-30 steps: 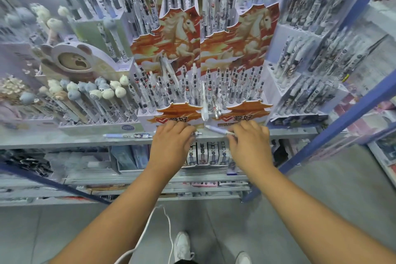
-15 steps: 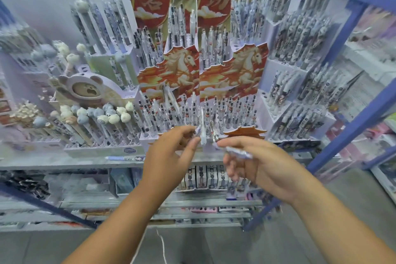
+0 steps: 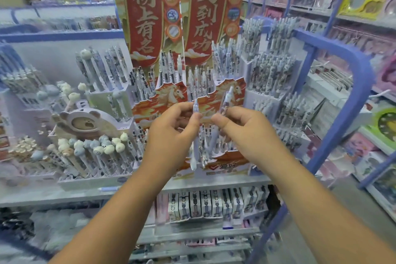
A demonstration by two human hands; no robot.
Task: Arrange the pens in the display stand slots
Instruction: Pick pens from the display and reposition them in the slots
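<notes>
Both hands are raised in front of the red and orange display stand [image 3: 169, 96] with the horse picture, which stands on the shelf [image 3: 214, 182]. The left hand [image 3: 171, 135] pinches a pale pen [image 3: 195, 135] between thumb and fingers; the pen hangs nearly upright, its lower end reaching down in front of the stand's front edge. The right hand [image 3: 246, 133] holds a second pen [image 3: 226, 99] with a patterned barrel, fingers closed around its lower part, the upper end tilted up and to the right. The two hands are close together, thumbs almost meeting, and neither held pen sits in a slot. Behind them the stand's near and far tiers are packed with upright pens [image 3: 203, 75]. To the left stands a bear-shaped display [image 3: 85, 122] with a row of animal-topped pens [image 3: 100, 148] in front of it. To the right, grey racks [image 3: 267, 75] hold more pens beside a blue frame [image 3: 342, 96]. A loose pen, it seems, lies on the shelf at the near left [image 3: 109, 188]; the blur makes that uncertain.
</notes>
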